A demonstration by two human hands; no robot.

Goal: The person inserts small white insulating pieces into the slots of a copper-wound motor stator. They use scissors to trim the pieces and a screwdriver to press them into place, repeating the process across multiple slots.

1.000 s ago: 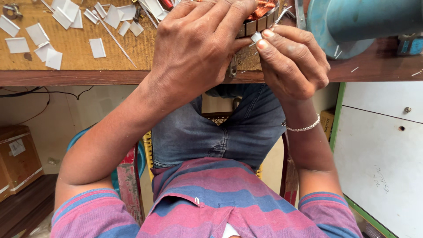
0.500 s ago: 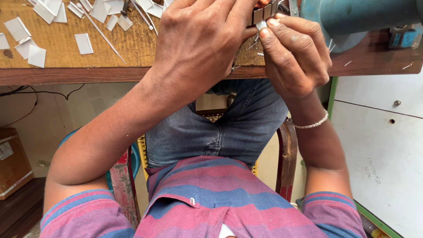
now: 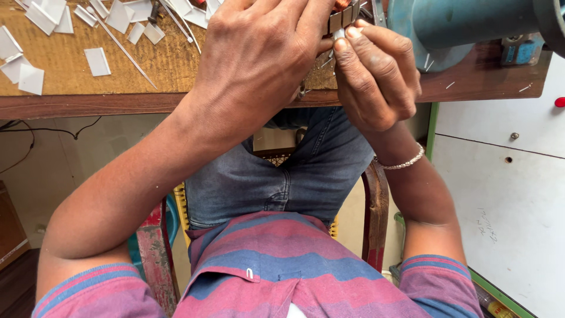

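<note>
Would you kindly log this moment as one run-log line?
left hand: grips small slotted part | right hand: pinches white strip at part | wooden bench: white paper pieces scattered

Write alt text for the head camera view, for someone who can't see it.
Seen from above, a seated person's left hand and right hand meet at the edge of a brown wooden workbench, pinching a small white strip against a slotted metal part. White paper pieces lie scattered on the bench beside a blue-green machine.
</note>
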